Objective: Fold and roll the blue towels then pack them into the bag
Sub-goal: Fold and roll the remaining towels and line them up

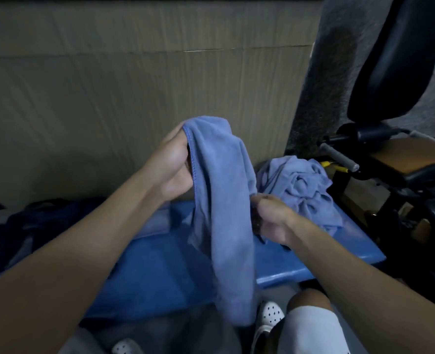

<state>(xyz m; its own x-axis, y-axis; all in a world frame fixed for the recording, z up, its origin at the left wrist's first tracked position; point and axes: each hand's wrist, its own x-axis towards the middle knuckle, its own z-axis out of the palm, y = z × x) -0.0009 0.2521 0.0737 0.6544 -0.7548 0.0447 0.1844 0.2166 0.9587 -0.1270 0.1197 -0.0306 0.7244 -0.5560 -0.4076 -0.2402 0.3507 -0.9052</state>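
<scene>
My left hand (174, 164) is raised, its fingers curled around the stitched top edge of a blue towel (221, 213), gripping it. My right hand (271, 219), lower, pinches the same towel's right edge between thumb and fingertips. The towel hangs in a long drape down past the blue bench (326, 254) toward my spotted shoes (268, 314). A crumpled pile of blue towels (303, 187) lies on the bench's far right end, by a cardboard wall (134, 85).
</scene>
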